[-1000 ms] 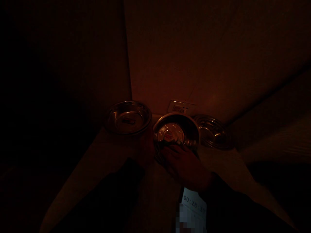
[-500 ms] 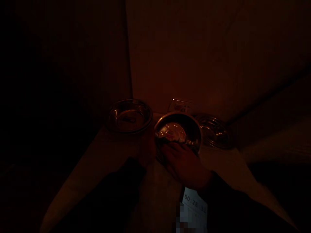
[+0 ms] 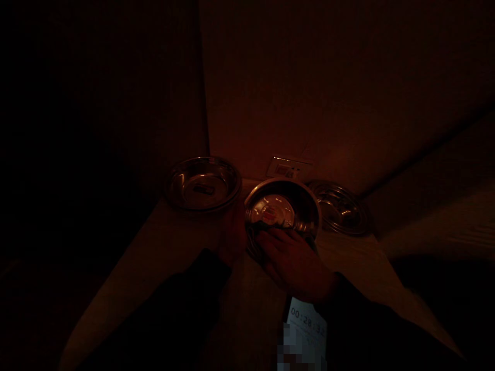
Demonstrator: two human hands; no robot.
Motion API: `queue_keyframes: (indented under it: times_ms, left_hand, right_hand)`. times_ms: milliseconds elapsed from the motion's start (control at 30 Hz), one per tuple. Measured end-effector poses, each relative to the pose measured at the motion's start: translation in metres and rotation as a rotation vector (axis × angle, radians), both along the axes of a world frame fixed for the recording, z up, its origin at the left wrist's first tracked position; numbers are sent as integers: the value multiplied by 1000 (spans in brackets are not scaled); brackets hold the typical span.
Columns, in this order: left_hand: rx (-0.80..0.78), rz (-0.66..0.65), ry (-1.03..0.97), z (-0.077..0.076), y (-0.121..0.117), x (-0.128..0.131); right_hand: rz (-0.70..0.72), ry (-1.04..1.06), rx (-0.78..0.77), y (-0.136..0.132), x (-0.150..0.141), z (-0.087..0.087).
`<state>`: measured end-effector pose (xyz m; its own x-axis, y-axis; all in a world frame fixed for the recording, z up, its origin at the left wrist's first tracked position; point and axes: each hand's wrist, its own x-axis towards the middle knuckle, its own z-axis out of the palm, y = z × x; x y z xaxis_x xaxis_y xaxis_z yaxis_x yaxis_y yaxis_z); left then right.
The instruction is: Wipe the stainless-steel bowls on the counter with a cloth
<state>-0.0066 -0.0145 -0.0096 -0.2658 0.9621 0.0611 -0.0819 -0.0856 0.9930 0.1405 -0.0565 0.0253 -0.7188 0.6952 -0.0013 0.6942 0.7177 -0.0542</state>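
A shiny metal bowl (image 3: 275, 203) stands in the middle of the table, with a small reddish mark at its bottom. My left hand (image 3: 233, 234) is at the bowl's left side and grips its rim; deep shadow blurs the fingers. Over the near rim reaches my right hand (image 3: 292, 257), its fingers bent on a dark crumpled cloth (image 3: 253, 242) that lies against the bowl's near inside wall. Part of the cloth is hidden under that hand.
Left of the bowl is a wide metal basin (image 3: 203, 185) with something dark at its bottom. Metal plates or lids (image 3: 342, 208) lie to the right. Behind is a wall socket plate (image 3: 288, 167). A lit phone (image 3: 307, 322) showing a timer lies on the pale table (image 3: 127, 288).
The light is dimmer and the view has shifted slightly. My right hand and the cloth have barely moved against the bowl, and my left hand stays at its side.
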Motion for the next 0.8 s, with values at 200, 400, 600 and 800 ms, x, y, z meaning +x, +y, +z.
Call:
queue_keyframes:
  times_ms: [200, 400, 600, 800]
  left_hand:
    - [1, -34, -65, -1, 1, 2]
    - [-41, -17, 5, 2, 1, 2]
    - [-17, -15, -32, 1, 1, 0]
    - [-27, -27, -14, 2, 2, 0]
  right_hand:
    - [-27, -69, -30, -7, 20, 1]
    - [17, 18, 24, 0, 1, -3]
    - [-11, -18, -23, -1, 2, 2]
    - [-1, -10, 4, -6, 11, -3]
